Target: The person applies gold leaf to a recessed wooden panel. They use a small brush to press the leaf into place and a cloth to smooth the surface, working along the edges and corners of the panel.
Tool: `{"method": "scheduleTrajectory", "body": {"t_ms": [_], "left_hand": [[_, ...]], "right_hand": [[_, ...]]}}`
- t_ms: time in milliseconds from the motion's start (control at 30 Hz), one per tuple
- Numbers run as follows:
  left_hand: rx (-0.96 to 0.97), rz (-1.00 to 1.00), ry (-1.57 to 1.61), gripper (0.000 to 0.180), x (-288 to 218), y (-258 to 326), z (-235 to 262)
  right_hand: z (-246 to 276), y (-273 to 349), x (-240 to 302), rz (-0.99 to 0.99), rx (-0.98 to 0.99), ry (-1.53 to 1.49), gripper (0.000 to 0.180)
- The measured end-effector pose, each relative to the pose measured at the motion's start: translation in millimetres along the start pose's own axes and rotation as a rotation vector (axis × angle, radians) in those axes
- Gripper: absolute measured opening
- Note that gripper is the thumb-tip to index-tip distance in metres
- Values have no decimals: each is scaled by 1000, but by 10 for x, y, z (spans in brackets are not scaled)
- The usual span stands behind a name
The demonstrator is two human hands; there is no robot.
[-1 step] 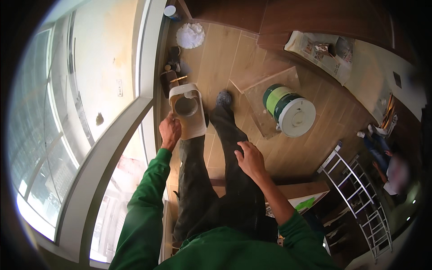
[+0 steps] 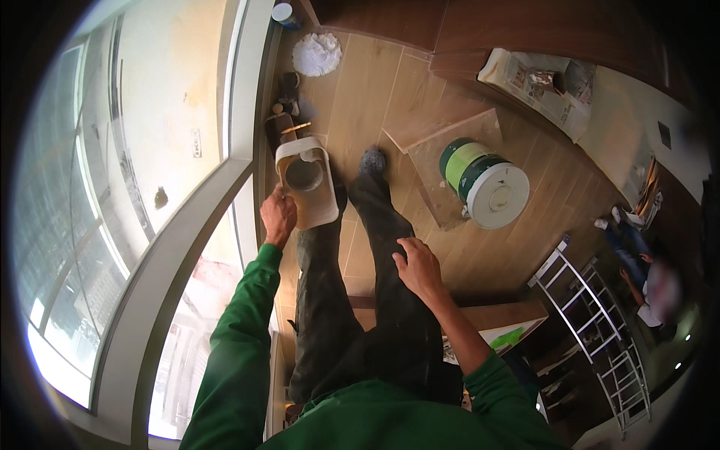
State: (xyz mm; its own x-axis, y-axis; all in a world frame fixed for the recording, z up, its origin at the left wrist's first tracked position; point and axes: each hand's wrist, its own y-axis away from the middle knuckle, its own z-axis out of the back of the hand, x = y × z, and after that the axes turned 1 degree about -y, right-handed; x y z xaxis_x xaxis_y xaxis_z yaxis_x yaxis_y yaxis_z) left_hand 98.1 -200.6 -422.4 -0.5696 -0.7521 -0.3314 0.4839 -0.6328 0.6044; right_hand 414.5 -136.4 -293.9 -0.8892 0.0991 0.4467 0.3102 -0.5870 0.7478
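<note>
Left hand (image 2: 278, 217): some fingers out of sight at the edge of the pale tray (image 2: 319, 214); contents of the round container (image 2: 304, 176) in it too dim to make out. Tray also covers most of the left foot. Right hand (image 2: 418, 264): lower fingers hidden from above; contact with the trouser leg (image 2: 379, 217) uncertain. Both green sleeves (image 2: 229, 352) run off the lower edge. Dark objects (image 2: 288, 86) by the wall merge in shadow. Bucket (image 2: 469, 166) label too small to read. Person at far right (image 2: 652, 289): head blurred, dim surroundings. View through the window (image 2: 64, 247) largely washed out by glare.
</note>
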Motion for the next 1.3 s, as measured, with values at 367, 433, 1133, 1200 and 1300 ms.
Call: {"method": "scheduleTrajectory", "body": {"t_ms": [367, 433, 1133, 1200, 1300], "left_hand": [[-78, 143, -25, 37, 1591, -1007, -1022], [-119, 57, -60, 40, 1750, -1281, -1176], [-11, 95, -94, 39, 2067, -2508, -1752], [3, 118, -73, 38, 2269, -2513, -1637], [65, 63, -50, 46, 2405, -2417, -1380]], "right_hand": [[-587, -137, -699, 22, 29, 319, 37], [-641, -163, -691, -3, -8, 330, 36], [-564, -324, -662, -97, -142, 273, 31], [-589, -307, -681, -69, -145, 241, 32], [-531, -260, -699, -58, -135, 173, 34]]}}
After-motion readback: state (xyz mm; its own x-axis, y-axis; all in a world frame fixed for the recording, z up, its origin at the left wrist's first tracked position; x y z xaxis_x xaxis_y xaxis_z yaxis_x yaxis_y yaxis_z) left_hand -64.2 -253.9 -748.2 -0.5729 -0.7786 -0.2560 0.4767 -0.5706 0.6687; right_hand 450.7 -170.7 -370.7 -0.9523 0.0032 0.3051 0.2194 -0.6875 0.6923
